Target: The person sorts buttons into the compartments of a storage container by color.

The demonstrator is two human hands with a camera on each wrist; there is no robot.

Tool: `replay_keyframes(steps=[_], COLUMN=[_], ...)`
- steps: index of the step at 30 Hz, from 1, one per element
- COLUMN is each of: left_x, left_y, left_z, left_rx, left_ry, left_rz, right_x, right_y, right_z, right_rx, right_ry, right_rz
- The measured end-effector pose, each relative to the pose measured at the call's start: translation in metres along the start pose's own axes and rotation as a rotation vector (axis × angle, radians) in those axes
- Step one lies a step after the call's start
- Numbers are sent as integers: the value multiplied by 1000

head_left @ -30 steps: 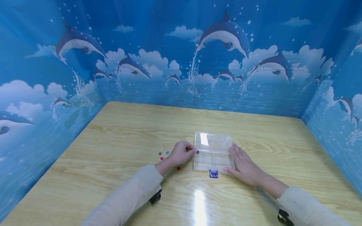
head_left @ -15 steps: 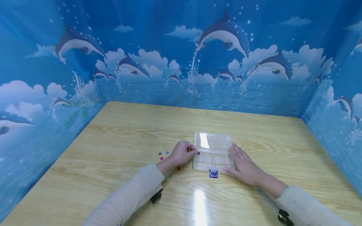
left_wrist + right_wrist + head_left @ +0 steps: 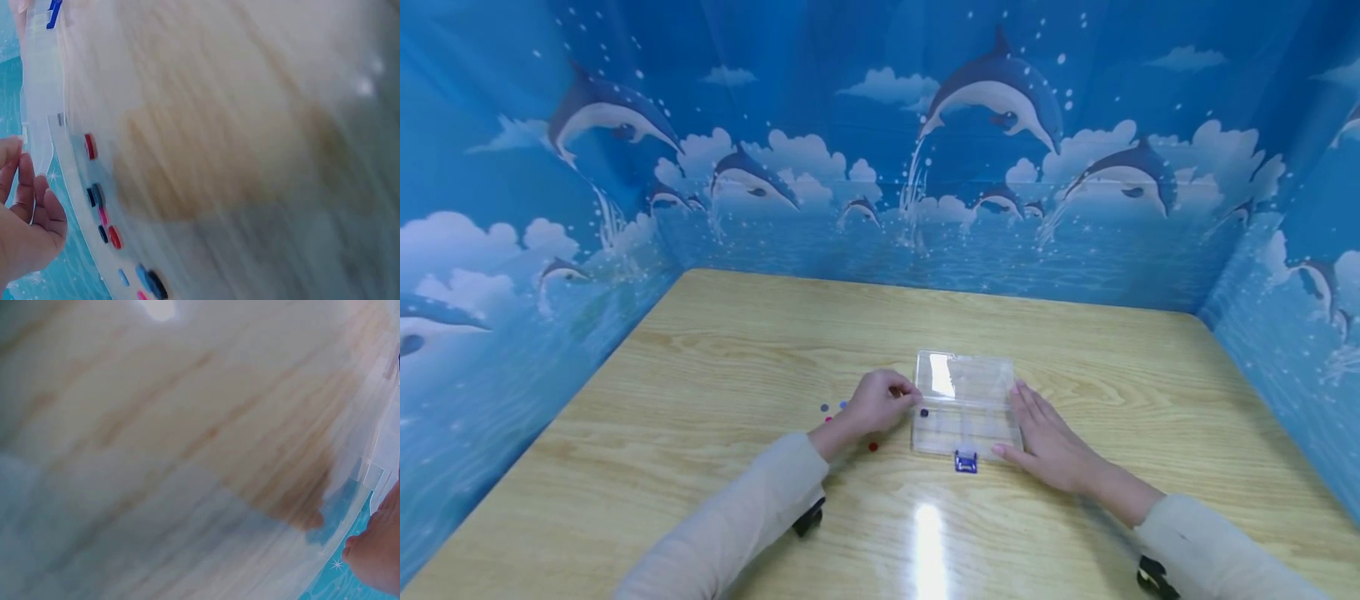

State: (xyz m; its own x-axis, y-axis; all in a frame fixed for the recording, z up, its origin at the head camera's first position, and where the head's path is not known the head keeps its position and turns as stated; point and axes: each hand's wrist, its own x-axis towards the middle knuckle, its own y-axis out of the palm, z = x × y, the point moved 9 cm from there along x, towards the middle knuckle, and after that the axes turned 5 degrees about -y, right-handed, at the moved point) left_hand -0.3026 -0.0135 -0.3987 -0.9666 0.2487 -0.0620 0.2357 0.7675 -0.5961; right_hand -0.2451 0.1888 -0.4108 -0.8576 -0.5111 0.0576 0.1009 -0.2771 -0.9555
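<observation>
A clear plastic compartment box lies on the table, its lid folded back and its blue latch facing front. A dark button is at the box's back left compartment, just below the fingertips of my left hand. That hand is at the box's left edge, fingers curled, thumb and index tips close together with no button between them. My right hand rests against the box's right side with straight fingers, the thumb near the front edge. In the left wrist view, the left fingertips overlap the box's clear plastic.
Left of the box, partly hidden by the left hand, lie several loose buttons: a red button, a grey button and others in pink and blue. The left wrist view shows more, including a red button. A dolphin-print curtain borders the wooden table.
The dark button has left my left fingertips and moved down into the compartment. The left hand has shifted slightly back and left. My right hand and the box have stayed put.
</observation>
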Motion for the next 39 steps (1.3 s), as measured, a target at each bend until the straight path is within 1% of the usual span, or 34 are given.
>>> replay_keyframes(steps=[3, 7, 9, 11, 14, 18, 23, 30, 34, 39], left_x=[0, 1, 1, 0, -1, -2, -2, -5, -5, -5], left_y=[-5, -12, -16, -19, -24, -31, -39, -44, -44, -46], left_z=[1, 3, 3, 2, 1, -2, -4, 1, 6, 12], left_rx=[-12, -26, -33, -40, -42, -37, -27, -76, -77, -60], left_ry=[-9, -43, -40, -29, 10, 43, 51, 80, 89, 123], left_rz=[-4, -15, -25, -28, -32, -48, -66, -40, -15, 7], right_x=[0, 0, 0, 0, 0, 0, -1, 0, 0, 0], right_y=[0, -1, -1, -2, -1, -1, -1, 0, 0, 0], right_z=[0, -1, -1, -1, -1, -1, -2, -1, -1, 0], right_rx=[-2, 2, 7, 11, 9, 6, 13, 10, -2, -6], right_ry=[1, 4, 7, 9, 7, 1, 1, 0, -6, -12], right_rz=[1, 3, 4, 4, 1, -2, -4, 0, -1, -9])
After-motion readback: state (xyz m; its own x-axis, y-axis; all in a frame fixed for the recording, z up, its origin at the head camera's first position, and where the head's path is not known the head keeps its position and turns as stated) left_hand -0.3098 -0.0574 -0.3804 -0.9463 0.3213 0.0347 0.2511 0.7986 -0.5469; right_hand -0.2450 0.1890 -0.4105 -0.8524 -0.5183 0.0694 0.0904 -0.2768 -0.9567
